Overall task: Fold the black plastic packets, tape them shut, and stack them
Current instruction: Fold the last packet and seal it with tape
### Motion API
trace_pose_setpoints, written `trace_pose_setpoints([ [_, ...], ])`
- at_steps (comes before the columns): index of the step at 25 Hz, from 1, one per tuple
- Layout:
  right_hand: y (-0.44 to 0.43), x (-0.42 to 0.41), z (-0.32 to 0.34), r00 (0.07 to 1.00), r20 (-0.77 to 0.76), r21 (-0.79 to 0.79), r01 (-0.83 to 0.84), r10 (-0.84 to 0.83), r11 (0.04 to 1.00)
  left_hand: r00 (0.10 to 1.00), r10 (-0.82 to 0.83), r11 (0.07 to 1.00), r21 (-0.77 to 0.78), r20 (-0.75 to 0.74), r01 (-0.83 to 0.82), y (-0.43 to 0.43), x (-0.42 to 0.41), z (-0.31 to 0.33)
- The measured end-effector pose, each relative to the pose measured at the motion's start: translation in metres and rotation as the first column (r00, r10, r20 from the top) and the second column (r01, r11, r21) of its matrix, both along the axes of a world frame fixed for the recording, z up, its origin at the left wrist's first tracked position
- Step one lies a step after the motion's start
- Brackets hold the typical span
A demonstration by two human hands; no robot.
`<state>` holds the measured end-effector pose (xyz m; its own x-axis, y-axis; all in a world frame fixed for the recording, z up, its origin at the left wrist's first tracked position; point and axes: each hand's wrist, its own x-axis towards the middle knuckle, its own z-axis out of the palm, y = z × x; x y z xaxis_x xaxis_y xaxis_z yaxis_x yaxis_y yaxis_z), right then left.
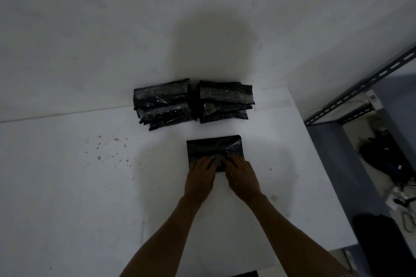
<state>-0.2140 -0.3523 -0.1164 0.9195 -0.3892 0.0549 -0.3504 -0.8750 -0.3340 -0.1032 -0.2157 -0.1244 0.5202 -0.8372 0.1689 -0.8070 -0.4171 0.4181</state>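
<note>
A black plastic packet (213, 145) lies flat on the white table (90, 186), in front of me. My left hand (200, 175) and my right hand (242, 177) rest side by side on its near edge, fingers spread and pressing down on the plastic. The near part of the packet is hidden under my fingers. Behind it, against the wall, stand two stacks of taped black packets: a left stack (163, 105) and a right stack (225, 102), touching each other.
The table's right edge runs diagonally near a grey slotted metal shelf frame (360, 87). Dark clutter and cables lie on the floor (387, 159) to the right. Small stains speckle the table left of the packet.
</note>
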Motion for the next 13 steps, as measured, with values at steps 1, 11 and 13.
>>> trace_pose_setpoints([
  [1,-0.002,0.001,0.0,1.0,0.007,-0.002,-0.007,0.007,1.0,1.0,0.017,1.0,-0.011,-0.024,-0.018,-0.004,0.001,0.0],
  [11,-0.119,0.01,-0.002,0.932,0.05,0.088,0.354,-0.359,0.931,0.991,0.107,0.993,-0.043,-0.076,-0.11,-0.043,0.001,-0.005],
  [13,-0.16,0.018,-0.003,0.888,-0.045,0.069,0.459,-0.457,0.886,0.992,0.105,0.993,-0.054,-0.072,-0.109,-0.051,0.002,-0.009],
])
